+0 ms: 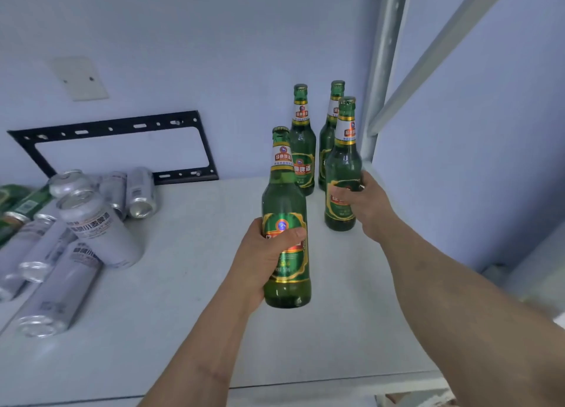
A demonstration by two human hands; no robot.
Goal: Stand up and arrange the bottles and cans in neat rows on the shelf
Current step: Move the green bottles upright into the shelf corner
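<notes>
- The left hand (263, 250) gripped a green bottle (286, 220) around its lower label, fingers (290, 234) curled across the front, holding it upright; whether its base touched the white shelf (189, 299) could not be told.
- The right hand (363, 206) was wrapped around a second green bottle (342, 174) at its label, fingers closed on the glass; that bottle stood upright near the shelf's right side.
- Two more green bottles (302, 143) stood upright behind these, close to the back wall (214, 55) and beside the grey shelf post (382, 70).
- A heap of silver cans (94, 223) lay at the shelf's left, most on their sides, one leaning up on the others.
- More green containers (21, 201) lay at the far left edge, partly cut off.
- A black metal bracket (122, 125) hung on the wall behind the cans.
</notes>
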